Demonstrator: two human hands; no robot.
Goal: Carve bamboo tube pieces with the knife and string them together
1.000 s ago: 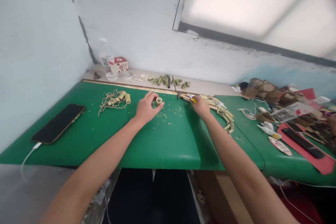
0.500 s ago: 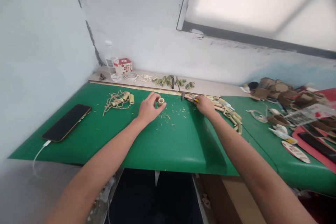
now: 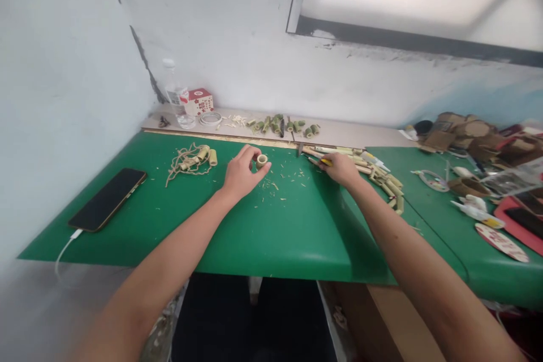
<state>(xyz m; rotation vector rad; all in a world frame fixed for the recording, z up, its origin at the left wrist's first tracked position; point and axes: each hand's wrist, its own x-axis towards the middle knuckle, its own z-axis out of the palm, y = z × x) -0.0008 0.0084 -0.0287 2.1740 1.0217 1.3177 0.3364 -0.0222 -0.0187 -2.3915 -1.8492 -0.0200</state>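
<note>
My left hand [image 3: 245, 171] has its thumb and fingers closed around a short bamboo tube [image 3: 262, 162], which stands upright with its hollow end up. My right hand [image 3: 341, 168] grips a yellow-handled tool [image 3: 326, 162] with a thin dark tip pointing left. Its exact kind is too small to make out. Beside that hand lie a hammer [image 3: 302, 149] and several thin bamboo pieces [image 3: 392, 185]. Pale shavings [image 3: 274, 185] are scattered between my hands on the green mat [image 3: 271, 243]. Left of my left hand lies twine [image 3: 180, 161] with short bamboo tubes [image 3: 212, 157].
A phone [image 3: 108, 199] with a white cable lies at left. Along the back board stand a bottle [image 3: 176, 99], a red-and-white box [image 3: 200, 102], a tape roll [image 3: 210, 119] and several green bamboo pieces [image 3: 275, 124]. Cardboard scraps [image 3: 462, 130] and a glue bottle [image 3: 479, 212] crowd the right.
The view has shifted slightly, so things at right appear farther right. My right hand still holds the yellow-handled tool, its dark tip now showing. My left hand keeps the bamboo tube.
</note>
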